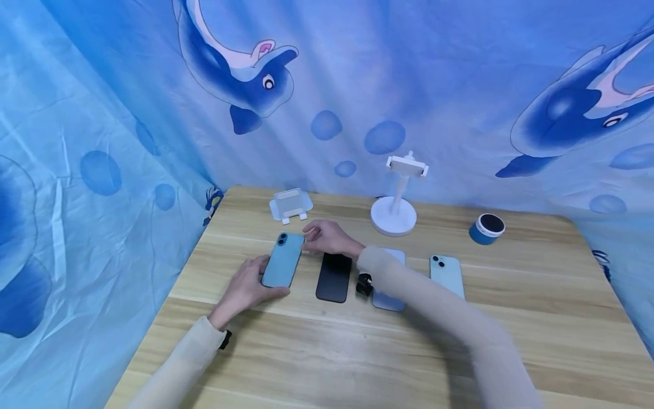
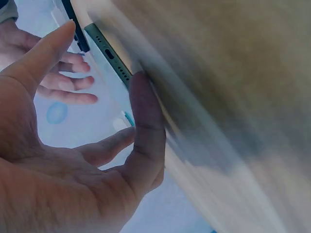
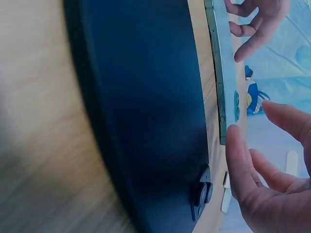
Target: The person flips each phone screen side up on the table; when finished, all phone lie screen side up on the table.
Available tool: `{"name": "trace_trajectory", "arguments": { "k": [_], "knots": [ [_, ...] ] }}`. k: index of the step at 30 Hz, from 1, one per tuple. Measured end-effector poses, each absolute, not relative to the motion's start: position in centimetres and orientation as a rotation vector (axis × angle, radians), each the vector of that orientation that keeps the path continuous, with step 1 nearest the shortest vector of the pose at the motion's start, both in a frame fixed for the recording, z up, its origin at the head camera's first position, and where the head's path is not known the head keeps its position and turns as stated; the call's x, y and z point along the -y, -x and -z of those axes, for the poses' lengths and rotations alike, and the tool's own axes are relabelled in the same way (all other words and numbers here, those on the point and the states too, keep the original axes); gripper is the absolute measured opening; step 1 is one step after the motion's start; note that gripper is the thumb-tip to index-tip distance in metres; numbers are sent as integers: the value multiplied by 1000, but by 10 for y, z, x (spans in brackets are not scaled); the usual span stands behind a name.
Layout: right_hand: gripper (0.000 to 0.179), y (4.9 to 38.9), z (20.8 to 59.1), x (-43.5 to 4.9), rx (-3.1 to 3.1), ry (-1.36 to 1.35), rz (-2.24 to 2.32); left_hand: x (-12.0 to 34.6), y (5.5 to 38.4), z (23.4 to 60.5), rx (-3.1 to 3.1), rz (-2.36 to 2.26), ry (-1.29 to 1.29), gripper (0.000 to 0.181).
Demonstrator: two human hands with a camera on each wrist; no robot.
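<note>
A teal phone (image 1: 283,261) lies back up on the wooden table, its two camera lenses at the far end. My left hand (image 1: 251,283) reaches round its near left corner, fingers along the left side and thumb by the near edge. In the left wrist view, the phone's charging-port edge (image 2: 110,54) shows between spread fingers. My right hand (image 1: 329,237) is at the far right corner, with a fingertip (image 3: 234,138) right at the phone's end. Its fingers are loosely bent and apart. Below the right wrist lies a black phone (image 1: 334,278).
A pale lavender phone (image 1: 388,299) lies partly under the right forearm, and a light mint phone (image 1: 447,271) lies further right. A low phone stand (image 1: 289,203) and a tall white phone stand (image 1: 394,216) stand behind. A blue jar (image 1: 482,233) is at the back right.
</note>
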State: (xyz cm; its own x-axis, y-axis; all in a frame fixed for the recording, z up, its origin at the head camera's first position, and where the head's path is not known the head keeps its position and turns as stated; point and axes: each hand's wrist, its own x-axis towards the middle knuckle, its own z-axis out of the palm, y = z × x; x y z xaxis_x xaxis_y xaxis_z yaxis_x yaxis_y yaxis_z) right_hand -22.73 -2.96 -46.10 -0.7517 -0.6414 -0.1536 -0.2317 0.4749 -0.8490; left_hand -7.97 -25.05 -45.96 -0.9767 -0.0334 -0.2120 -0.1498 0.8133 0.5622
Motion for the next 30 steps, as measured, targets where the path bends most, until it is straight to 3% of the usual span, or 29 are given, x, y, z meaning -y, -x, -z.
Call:
{"name": "trace_trajectory", "arguments": {
  "k": [7,30],
  "knots": [
    [50,233,469,39,-2267,657,1140,237,80,460,-2841,-732,139,106],
    [46,226,472,52,-2339,580,1147,213,75,464,-3003,-473,109,87]
  ]
}}
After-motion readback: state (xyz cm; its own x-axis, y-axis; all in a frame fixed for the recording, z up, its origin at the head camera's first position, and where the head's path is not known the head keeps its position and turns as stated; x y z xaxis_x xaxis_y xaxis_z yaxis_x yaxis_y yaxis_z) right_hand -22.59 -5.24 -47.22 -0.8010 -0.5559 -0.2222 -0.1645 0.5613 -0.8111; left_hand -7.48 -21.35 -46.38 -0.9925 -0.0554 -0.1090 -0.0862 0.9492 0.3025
